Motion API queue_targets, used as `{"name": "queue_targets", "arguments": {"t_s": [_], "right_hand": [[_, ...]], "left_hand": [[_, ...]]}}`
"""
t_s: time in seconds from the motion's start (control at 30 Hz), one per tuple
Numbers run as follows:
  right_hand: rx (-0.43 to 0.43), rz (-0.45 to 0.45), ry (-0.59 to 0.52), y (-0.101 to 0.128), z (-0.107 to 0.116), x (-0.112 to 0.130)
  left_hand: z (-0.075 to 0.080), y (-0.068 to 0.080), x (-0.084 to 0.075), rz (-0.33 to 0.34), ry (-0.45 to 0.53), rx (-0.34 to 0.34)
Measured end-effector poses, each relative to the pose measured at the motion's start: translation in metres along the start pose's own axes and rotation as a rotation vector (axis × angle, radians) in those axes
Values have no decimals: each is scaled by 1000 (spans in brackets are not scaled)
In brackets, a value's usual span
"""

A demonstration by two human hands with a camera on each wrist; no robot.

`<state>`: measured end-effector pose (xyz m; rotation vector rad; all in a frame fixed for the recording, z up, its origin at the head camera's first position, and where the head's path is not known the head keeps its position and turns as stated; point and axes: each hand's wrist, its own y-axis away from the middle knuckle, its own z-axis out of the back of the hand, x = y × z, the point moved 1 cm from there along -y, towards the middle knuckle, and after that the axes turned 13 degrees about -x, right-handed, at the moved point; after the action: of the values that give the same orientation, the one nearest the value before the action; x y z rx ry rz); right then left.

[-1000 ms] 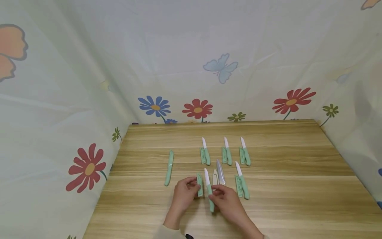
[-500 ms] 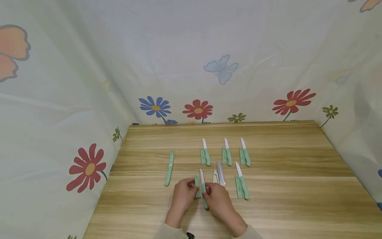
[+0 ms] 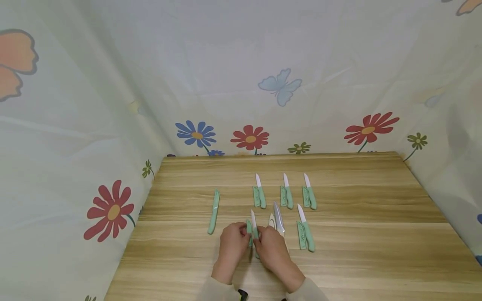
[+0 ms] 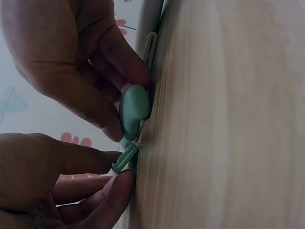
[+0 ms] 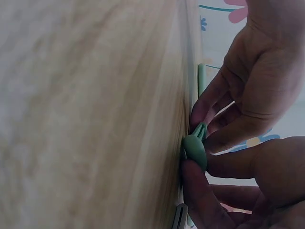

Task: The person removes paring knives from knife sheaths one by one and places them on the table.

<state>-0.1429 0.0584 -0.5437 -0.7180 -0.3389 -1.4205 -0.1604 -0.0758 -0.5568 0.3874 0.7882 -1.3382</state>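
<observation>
Between finger and thumb, my left hand pinches a flat pale-green knife sheath. My right hand holds a small paring knife by its green handle, and its whitish blade points away from me. Knife and sheath stand side by side close over the tabletop, handle against the sheath's right side in the head view. Fingers cover much of the handle. Just beyond the right hand lie a silver blade and a cream sheath, their lower ends partly hidden by that hand.
Several green paring knives, each with its sheath alongside, lie on the wooden table: a back row including one knife, and one nearer knife at right. A sheathed green knife lies at left. A flowered curtain surrounds the table.
My right hand has moved left with the paring knife, narrowing the gap to the sheath. My left hand has shifted only slightly, still holding the sheath. The other knives have stayed put.
</observation>
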Motion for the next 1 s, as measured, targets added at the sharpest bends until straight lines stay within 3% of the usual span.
{"name": "queue_targets", "arguments": {"t_s": [0.6, 1.0], "right_hand": [[-14, 41, 60, -6, -3, 2], [-38, 77, 99, -9, -5, 1]], "left_hand": [[0, 5, -5, -7, -47, 22], [1, 12, -6, -93, -83, 8]]}}
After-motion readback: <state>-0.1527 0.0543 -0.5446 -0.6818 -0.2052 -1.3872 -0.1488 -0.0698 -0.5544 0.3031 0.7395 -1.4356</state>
